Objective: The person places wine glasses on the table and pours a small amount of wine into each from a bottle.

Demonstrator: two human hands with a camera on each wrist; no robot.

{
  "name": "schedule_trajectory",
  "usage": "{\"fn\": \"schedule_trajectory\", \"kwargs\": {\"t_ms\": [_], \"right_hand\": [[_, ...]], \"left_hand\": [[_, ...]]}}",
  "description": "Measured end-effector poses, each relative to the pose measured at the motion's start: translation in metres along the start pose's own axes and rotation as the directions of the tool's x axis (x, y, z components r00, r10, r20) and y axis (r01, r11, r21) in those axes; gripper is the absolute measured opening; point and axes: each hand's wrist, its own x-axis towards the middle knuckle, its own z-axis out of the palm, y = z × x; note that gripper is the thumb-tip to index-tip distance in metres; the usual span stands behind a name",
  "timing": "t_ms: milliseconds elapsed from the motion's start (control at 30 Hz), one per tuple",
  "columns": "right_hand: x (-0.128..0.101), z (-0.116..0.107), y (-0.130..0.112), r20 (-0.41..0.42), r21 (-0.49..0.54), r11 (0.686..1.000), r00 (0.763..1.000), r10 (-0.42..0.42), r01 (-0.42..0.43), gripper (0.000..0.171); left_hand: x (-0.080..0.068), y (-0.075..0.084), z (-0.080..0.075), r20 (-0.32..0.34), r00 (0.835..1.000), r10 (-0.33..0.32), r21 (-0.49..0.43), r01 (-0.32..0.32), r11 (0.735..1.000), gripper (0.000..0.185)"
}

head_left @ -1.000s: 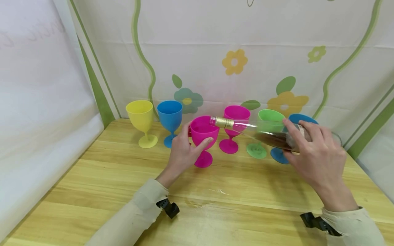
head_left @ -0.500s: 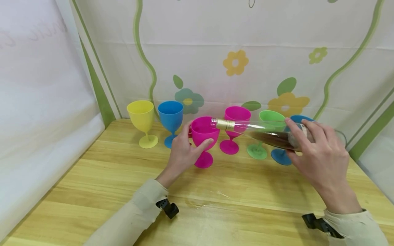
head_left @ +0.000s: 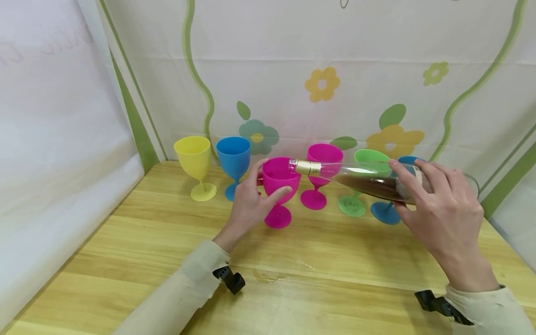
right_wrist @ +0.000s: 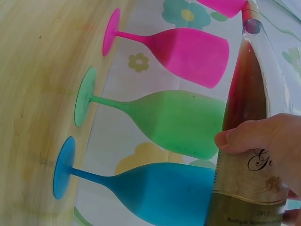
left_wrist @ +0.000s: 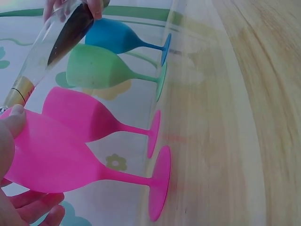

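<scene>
My left hand (head_left: 250, 200) grips the bowl of a magenta goblet (head_left: 278, 186) that stands on the wooden table (head_left: 167, 242); thumb behind, fingers in front. My right hand (head_left: 439, 209) holds a clear glass bottle (head_left: 368, 181) with dark liquid, tilted almost flat, its gold-foiled mouth (head_left: 300, 166) at the goblet's rim. In the left wrist view the held goblet (left_wrist: 56, 157) fills the lower left and the bottle (left_wrist: 51, 47) slants down toward it. The right wrist view has my thumb (right_wrist: 256, 136) on the labelled bottle (right_wrist: 249, 122).
A row of goblets stands at the back: yellow (head_left: 195, 163), blue (head_left: 232, 160), a second magenta (head_left: 322, 167), green (head_left: 364, 179) and another blue (head_left: 387, 211) partly behind the bottle. A flower-printed backdrop (head_left: 322, 83) walls the table on three sides.
The bottle's base has lifted slightly with my right hand, and the liquid has crept toward the neck. My left hand and the goblet have stayed put.
</scene>
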Motion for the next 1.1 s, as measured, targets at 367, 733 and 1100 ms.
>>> {"fn": "schedule_trajectory", "kwargs": {"t_ms": [367,733,1100], "right_hand": [[0.001,-0.0011,-0.0013,-0.022,0.003,1.0,1.0,0.001,0.0,0.091],[0.0061,0.0007,-0.0057,-0.117,-0.004,1.0,0.993,0.005,-0.005,0.074],[0.0067,-0.0002,-0.0059,-0.142,-0.015,1.0,0.99,0.005,-0.007,0.073]], "left_hand": [[-0.0001,-0.0037,0.003,0.004,1.0,-0.009,-0.034,0.009,0.999,0.075],[-0.0021,-0.0033,0.0027,0.003,1.0,0.009,-0.058,-0.009,0.998,0.074],[-0.0044,-0.0029,0.0045,-0.021,0.999,0.028,-0.061,-0.029,0.998,0.073]]}}
